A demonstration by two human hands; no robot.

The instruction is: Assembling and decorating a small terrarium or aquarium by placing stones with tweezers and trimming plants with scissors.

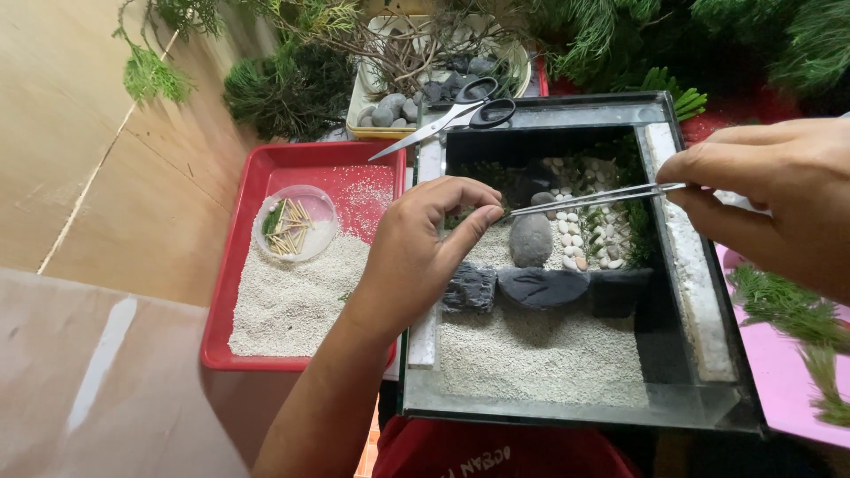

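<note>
A square glass tank [708, 301] holds pale sand, a row of dark flat stones [542, 285], a grey oval rock [530, 240], small white pebbles [595, 232] and green moss. My left hand [421, 257] reaches over the tank's left wall, fingers pinched together at the moss near the tweezer tips. My right hand [770, 199] holds long metal tweezers [598, 199] that point left into the tank, tips close to my left fingertips. Whether a bit of plant sits between the fingers I cannot tell.
A red tray [239, 265] of pale sand lies left of the tank, with a clear round dish [297, 221] of small sticks. Scissors [447, 115] rest on the tank's back left corner. Behind are a stone-filled tray [390, 111] and green branches [283, 88]. Green sprigs [797, 319] lie on pink at right.
</note>
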